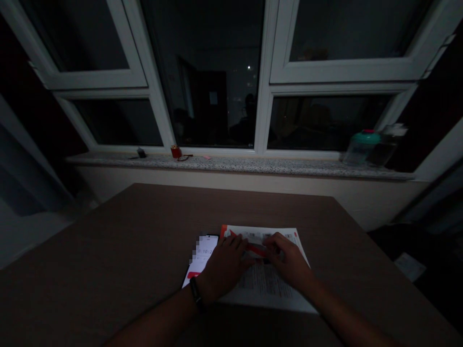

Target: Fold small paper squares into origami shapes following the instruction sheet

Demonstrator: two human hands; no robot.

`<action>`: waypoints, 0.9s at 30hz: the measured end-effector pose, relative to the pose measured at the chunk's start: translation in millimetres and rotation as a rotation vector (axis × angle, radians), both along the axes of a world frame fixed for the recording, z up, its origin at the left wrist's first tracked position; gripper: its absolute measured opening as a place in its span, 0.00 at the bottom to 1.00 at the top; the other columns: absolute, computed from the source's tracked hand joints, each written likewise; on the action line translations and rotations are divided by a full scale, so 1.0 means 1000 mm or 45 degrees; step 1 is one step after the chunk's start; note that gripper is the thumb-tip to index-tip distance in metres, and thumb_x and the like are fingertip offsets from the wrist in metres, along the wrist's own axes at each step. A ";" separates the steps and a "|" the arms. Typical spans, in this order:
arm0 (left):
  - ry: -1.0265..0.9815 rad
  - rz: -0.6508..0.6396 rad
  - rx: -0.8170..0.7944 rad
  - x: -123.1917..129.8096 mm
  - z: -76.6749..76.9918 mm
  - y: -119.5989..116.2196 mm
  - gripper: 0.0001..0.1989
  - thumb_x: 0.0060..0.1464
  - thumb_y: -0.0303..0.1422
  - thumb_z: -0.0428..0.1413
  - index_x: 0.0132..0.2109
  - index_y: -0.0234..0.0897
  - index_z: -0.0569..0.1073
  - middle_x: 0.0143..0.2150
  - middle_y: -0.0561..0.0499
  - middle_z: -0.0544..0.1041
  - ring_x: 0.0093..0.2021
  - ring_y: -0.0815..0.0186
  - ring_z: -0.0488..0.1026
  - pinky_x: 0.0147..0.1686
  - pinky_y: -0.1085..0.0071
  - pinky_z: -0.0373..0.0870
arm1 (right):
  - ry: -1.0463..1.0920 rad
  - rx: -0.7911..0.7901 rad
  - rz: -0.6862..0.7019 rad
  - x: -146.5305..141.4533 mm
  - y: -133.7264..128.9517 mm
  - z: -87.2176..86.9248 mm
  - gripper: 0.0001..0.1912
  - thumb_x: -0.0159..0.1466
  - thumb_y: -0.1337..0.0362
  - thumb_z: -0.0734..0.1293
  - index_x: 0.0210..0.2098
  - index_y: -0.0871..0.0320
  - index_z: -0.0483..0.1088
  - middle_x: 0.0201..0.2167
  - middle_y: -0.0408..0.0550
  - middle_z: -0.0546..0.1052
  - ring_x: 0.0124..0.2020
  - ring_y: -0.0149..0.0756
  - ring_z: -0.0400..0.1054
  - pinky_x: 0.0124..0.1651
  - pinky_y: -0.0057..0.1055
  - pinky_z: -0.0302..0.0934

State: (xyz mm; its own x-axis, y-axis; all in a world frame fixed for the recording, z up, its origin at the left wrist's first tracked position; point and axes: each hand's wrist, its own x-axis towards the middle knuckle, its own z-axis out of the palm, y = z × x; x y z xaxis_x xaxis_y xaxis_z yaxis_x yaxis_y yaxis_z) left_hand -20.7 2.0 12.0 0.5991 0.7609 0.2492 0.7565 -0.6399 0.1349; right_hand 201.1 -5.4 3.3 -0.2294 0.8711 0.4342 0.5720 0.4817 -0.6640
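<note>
On the table lies a printed booklet or stack of sheets (pixel 269 286) with an orange edge at its upper left. My left hand (pixel 229 260), a dark band (pixel 196 291) at its wrist, rests over the upper left of the page with its fingers stretched out. A red strip (pixel 257 249) shows between my hands, partly covered by the left fingers. The fingers of my right hand (pixel 287 260) are bent together at the strip's right end. Beside my left hand, a phone (pixel 202 258) with a lit screen and a red button lies partly under the wrist.
The brown table (pixel 144 241) reaches to the wall below a window. Along the speckled sill (pixel 231 165) stand a small dark bottle (pixel 141 153), a red container (pixel 175 152), glasses (pixel 185 157) and a clear jug with a teal top (pixel 363 144). The room is dim.
</note>
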 end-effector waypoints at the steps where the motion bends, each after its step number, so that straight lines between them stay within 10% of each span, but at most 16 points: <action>1: 0.010 0.002 0.001 0.000 0.000 0.000 0.21 0.66 0.43 0.53 0.60 0.35 0.67 0.60 0.40 0.70 0.60 0.51 0.65 0.61 0.51 0.60 | -0.022 -0.009 -0.012 0.000 -0.001 0.000 0.04 0.66 0.65 0.62 0.36 0.54 0.69 0.31 0.44 0.71 0.32 0.36 0.67 0.35 0.31 0.61; 27: -0.023 -0.119 -0.017 -0.003 -0.009 0.009 0.16 0.64 0.29 0.55 0.57 0.37 0.65 0.58 0.43 0.69 0.60 0.54 0.65 0.62 0.54 0.58 | 0.053 0.290 0.235 -0.005 0.002 0.000 0.06 0.67 0.63 0.67 0.44 0.53 0.71 0.39 0.49 0.74 0.41 0.39 0.71 0.42 0.34 0.68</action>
